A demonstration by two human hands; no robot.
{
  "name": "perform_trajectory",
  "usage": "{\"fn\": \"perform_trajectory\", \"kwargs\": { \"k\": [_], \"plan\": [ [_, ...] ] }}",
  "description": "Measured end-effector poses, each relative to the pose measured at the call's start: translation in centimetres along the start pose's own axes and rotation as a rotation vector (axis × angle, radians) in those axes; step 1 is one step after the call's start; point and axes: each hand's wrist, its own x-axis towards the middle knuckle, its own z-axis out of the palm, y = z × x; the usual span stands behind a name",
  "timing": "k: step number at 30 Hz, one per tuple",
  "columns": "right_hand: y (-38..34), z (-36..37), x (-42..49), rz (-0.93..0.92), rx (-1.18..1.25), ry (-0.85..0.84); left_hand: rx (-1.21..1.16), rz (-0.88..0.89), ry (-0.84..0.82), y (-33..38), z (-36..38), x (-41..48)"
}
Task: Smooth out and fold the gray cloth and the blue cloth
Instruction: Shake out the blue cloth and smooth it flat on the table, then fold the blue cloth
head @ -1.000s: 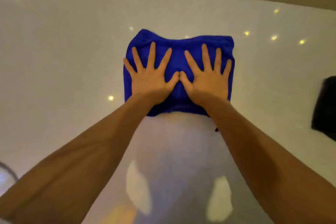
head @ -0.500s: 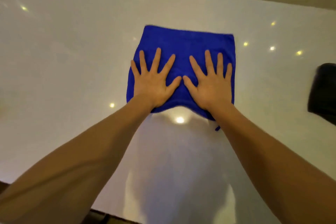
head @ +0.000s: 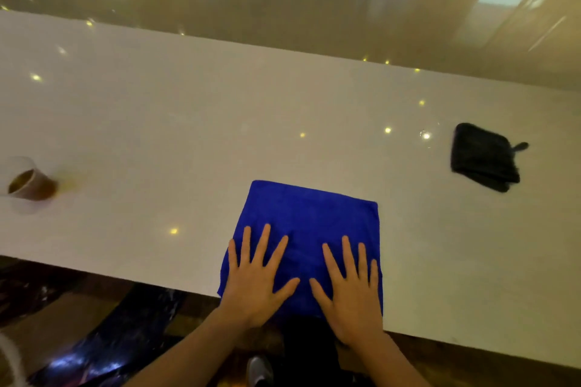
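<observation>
Fingers (head: 265, 245) on both your hands are splayed and flat, gripping nothing, just pressing down. Left hand (head: 256, 283) and right hand (head: 352, 295) sit side by side on the near half of the blue cloth (head: 309, 223), thumbs pointed toward each other but apart.

Blue cloth: roughly at 6 o'clock of the view, lying on the worktop (head: 188, 135) at its near edge. Near hem seems to hang a little over the lip, though your wrists hide that part. Outline is a compact, near-square shape with fairly straight edges, surface looks flat. My read is it's already folded at least once and you're pressing it flat. Can't count the layers from here.

Gray cloth (head: 482, 157): out at 3 o'clock, well apart from the blue one, resting on the worktop. Looks dark, almost black in this light. It's a tidy small stack with visible layered edges at its near side, so I'd judge it folded and finished. A small tab or loop sticks out of its right side.

Left to do, as I judge it: possibly one more fold on the blue, or just lift off if that size is the target. Pull it fully onto the worktop first.

Side note: cup (head: 30, 185) of brownish liquid at 9 o'clock, far from both cloths.
</observation>
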Motion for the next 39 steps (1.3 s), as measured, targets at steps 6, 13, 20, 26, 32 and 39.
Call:
{"fn": "perform_trajectory", "kwargs": {
  "k": [6,13,20,26,32,39],
  "plan": [
    [1.9,1.5,-4.9,0.064,0.035,0.026,0.046,0.067,-0.008,-3.4,0.1,-4.8],
    [4.6,1.2,-4.2,-0.053,0.124,-0.025,0.144,0.122,0.078,-6.0,-1.4,-4.3],
    [6.6,-1.1,-3.5,-0.123,0.296,0.000,-0.137,0.136,0.009,-8.1,-3.4,-3.6],
    [6.8,-2.6,-4.3,-0.089,0.456,-0.019,-0.162,0.101,0.018,-8.7,-5.1,-4.7],
    [6.2,-3.1,-6.1,-0.059,0.541,0.053,-0.194,0.175,-0.139,-8.9,-7.5,-5.8],
    [6.8,-8.6,1.7,0.114,0.714,0.042,-0.566,-0.123,0.019,-7.3,-12.4,3.2]
  ]
}}
